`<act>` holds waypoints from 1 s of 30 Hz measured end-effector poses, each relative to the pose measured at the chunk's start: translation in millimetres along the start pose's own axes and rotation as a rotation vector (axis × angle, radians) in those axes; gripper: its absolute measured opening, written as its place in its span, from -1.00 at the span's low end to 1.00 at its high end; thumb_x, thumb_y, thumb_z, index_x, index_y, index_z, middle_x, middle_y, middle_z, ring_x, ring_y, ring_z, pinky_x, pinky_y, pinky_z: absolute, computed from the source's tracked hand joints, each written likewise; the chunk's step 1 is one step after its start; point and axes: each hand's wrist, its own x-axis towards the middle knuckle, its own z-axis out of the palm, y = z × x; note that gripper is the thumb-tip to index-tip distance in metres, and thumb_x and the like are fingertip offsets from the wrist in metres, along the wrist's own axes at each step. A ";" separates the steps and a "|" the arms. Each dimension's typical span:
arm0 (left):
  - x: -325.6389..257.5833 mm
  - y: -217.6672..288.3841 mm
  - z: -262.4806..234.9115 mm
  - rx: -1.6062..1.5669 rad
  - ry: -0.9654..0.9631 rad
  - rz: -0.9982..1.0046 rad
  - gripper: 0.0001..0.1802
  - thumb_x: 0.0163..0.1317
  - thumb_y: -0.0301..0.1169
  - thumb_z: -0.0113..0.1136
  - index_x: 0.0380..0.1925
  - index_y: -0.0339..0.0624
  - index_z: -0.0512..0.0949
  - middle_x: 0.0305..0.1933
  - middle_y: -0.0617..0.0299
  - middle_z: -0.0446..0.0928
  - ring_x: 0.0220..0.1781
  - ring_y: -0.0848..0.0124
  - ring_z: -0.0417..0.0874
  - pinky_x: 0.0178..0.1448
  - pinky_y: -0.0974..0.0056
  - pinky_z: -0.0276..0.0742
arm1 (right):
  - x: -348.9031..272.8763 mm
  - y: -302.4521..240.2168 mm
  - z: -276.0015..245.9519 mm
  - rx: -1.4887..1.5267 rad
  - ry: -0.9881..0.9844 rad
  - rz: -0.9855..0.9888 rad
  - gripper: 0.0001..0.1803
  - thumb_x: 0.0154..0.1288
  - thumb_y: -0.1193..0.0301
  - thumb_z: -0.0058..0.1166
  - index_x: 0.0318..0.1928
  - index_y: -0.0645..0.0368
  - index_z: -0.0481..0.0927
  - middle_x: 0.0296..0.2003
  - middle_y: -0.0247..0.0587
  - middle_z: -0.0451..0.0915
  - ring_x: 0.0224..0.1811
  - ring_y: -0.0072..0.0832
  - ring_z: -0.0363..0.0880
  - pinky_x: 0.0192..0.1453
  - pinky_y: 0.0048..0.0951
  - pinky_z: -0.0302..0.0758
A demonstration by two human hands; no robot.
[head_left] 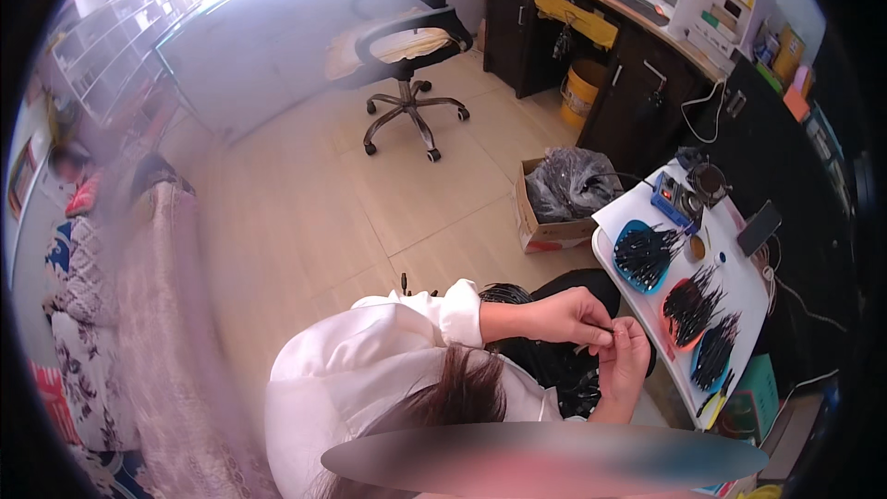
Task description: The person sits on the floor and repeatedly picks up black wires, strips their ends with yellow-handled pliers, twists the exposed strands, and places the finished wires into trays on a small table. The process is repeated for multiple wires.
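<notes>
Over my lap, my left hand (580, 316) and my right hand (625, 351) meet at the fingertips, both pinched closed. A thin dark piece (606, 329) shows between them; it is too small to tell its kind. Below my hands, dark clothing and black strand-like pieces with pale specks (577, 390) cover my lap. To the right, a white table (647, 307) bears a blue tray (621, 270), an orange tray (673, 336) and another blue tray (698, 379). Each holds bundles of thin black wire-like pieces (647, 251).
A blue box-shaped device (677, 200), a small round container (695, 248) and a propped phone (759, 227) stand on the table. Beside it sits a cardboard box (552, 233) with grey plastic. Beyond are an office chair (407, 46), a dark desk (637, 102) and a yellow bucket (581, 97).
</notes>
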 end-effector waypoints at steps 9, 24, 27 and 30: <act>-3.3 -4.4 1.4 -0.109 -0.041 -0.168 -0.82 0.33 -0.47 0.12 -0.23 -0.37 0.64 -0.50 0.31 0.61 -0.55 0.68 0.42 -0.47 0.52 0.34 | -8.7 2.7 -13.8 -0.034 -0.041 0.121 -0.80 0.34 0.40 0.16 -0.20 0.24 0.45 -0.37 -0.31 0.54 -0.44 -0.61 0.56 -0.31 -0.64 0.56; 1.6 -13.0 12.4 -0.140 0.007 -0.250 -0.83 0.30 -0.54 0.04 -0.39 -0.40 0.59 -0.56 0.23 0.59 -0.61 0.62 0.44 -0.53 0.51 0.31 | -17.8 -3.9 -8.6 -0.306 0.130 0.044 -0.86 0.33 0.47 0.16 -0.20 0.19 0.46 -0.38 -0.42 0.50 -0.39 -0.70 0.49 -0.26 -0.70 0.45; 3.1 -18.5 12.7 -0.215 -0.041 -0.235 -0.81 0.36 -0.48 0.04 -0.33 -0.38 0.59 -0.52 0.26 0.59 -0.56 0.64 0.48 -0.52 0.52 0.31 | -17.8 -13.5 -10.8 -0.364 0.101 0.059 -0.87 0.33 0.50 0.14 -0.20 0.21 0.46 -0.38 -0.41 0.50 -0.38 -0.68 0.50 -0.24 -0.68 0.47; 2.8 -15.1 8.3 -0.142 -0.106 -0.193 -0.81 0.37 -0.46 0.05 -0.31 -0.38 0.58 -0.50 0.27 0.60 -0.56 0.64 0.49 -0.51 0.51 0.33 | -15.4 -19.0 -8.8 -0.414 0.069 0.071 -0.90 0.33 0.54 0.11 -0.21 0.22 0.46 -0.37 -0.39 0.50 -0.37 -0.67 0.50 -0.23 -0.66 0.49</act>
